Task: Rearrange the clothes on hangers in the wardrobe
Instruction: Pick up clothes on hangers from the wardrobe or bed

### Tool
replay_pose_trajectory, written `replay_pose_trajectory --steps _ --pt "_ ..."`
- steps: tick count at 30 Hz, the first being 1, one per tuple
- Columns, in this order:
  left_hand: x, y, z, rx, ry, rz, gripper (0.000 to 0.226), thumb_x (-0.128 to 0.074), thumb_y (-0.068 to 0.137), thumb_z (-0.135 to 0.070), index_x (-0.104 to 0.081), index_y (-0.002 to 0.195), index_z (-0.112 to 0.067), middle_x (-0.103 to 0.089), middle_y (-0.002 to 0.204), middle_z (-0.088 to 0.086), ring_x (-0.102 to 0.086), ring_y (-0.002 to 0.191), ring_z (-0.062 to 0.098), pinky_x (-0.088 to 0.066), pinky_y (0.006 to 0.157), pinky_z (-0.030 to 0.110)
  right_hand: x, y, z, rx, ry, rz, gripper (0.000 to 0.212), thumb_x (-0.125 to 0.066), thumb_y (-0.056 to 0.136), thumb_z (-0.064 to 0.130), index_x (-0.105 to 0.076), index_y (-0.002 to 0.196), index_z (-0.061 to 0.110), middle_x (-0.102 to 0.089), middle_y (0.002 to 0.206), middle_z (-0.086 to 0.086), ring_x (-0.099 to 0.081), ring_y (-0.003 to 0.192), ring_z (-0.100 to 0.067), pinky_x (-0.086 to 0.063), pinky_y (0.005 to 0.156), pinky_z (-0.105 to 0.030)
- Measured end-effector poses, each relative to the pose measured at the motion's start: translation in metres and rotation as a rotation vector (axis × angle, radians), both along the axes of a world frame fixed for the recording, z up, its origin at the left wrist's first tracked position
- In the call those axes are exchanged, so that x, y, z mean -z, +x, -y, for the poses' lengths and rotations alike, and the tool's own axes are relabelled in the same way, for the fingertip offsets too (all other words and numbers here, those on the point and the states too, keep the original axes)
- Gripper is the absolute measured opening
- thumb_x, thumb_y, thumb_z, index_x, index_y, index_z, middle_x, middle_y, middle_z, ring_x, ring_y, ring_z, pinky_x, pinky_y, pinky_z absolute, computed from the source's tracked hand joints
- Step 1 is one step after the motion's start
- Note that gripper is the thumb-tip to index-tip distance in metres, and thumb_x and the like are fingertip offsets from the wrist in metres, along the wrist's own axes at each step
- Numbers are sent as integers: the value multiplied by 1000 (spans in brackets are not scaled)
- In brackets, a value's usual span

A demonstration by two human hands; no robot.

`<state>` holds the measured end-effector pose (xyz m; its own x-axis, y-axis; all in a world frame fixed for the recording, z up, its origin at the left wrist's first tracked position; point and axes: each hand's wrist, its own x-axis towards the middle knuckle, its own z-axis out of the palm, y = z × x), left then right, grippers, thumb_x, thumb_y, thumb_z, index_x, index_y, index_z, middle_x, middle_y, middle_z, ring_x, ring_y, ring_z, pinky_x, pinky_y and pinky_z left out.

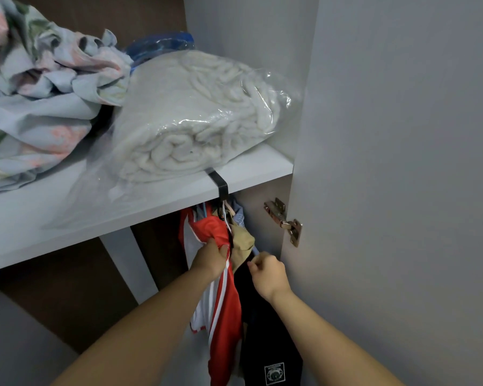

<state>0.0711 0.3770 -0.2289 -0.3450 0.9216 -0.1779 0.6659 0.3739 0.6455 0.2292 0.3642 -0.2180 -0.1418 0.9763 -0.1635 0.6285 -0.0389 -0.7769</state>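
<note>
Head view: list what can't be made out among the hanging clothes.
All head view.
- Hangers: only hooks show; shelf and clothes hide the rest.
- Black garment: cut off by the bottom edge; patch too small to read.
- Right hand: its own back hides what the fingers hold.

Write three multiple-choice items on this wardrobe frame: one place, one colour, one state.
1. Where lies the white fluffy blanket in a clear plastic bag? A. on the white shelf B. on the floor C. on a hanger
2. What colour is the garment that the left hand grips? A. green B. black C. red with white stripes
3. The grey wardrobe door with the brass hinge is: A. shut B. open C. taken off
Key: 1 A, it rests on the shelf board; 2 C, red fabric bunches in the fingers; 3 B, its inner face shows.
</note>
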Motion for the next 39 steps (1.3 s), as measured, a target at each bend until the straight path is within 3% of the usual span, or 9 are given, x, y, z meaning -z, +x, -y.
replay_pose_trajectory --steps 3,6,11,14,19,25,31,39 --pt "1 5 21 -21 84 -23 41 -39 100 -37 -50 120 -3 -61 112 20 -60 101 36 -49 88 43 -12 7 10 -7 64 23 16 -54 95 25 -56 84 13 -65 93 -10 -61 89 -27 -45 70 -28" --pt "-8 7 44 24 142 -196 34 -39 100 -34 -54 109 -5 -54 113 15 -58 97 32 -50 83 44 -23 11 20 -32 112 67 17 -52 94 29 -57 87 14 -65 97 -10 -61 92 -29 -49 72 -31" --pt "-19 18 84 272 132 -519 37 -37 100 -34 -50 124 -9 -41 139 15 -48 121 31 -46 96 42 -26 34 59 -74 224 298 28 -47 95 34 -59 101 10 -61 106 -12 -60 97 -33 -45 70 -33" --pt "-17 31 104 388 152 -707 35 -35 100 -40 -49 121 -16 -47 128 6 -46 120 25 -44 91 39 -20 52 90 -47 239 396 29 -48 92 39 -57 102 13 -58 112 -10 -58 104 -34 -48 78 -37" --pt "9 54 133 514 131 -652 33 -34 99 -43 -51 112 -18 -53 118 3 -51 114 25 -47 87 39 -6 83 153 107 165 421 33 -48 91 44 -57 104 15 -57 115 -8 -57 107 -33 -48 82 -37" --pt "34 133 183 823 205 -577 31 -35 99 -42 -55 105 -20 -56 111 2 -55 109 25 -46 84 38 15 133 248 304 104 461 35 -46 93 45 -56 110 16 -56 115 -5 -57 105 -29 -48 80 -36" --pt "34 223 282 1190 337 -397 18 -40 94 -40 -53 93 -28 -61 95 -10 -59 92 16 -40 65 30 36 198 371 520 -42 427 31 -47 92 45 -57 96 16 -64 103 -7 -60 94 -30 -48 72 -34" --pt "51 367 417 1564 269 -377 28 -37 98 -45 -55 98 -24 -55 103 -5 -56 97 20 -46 72 34 51 294 546 898 -81 472 32 -46 93 43 -60 100 15 -62 107 -6 -58 99 -27 -43 70 -33"
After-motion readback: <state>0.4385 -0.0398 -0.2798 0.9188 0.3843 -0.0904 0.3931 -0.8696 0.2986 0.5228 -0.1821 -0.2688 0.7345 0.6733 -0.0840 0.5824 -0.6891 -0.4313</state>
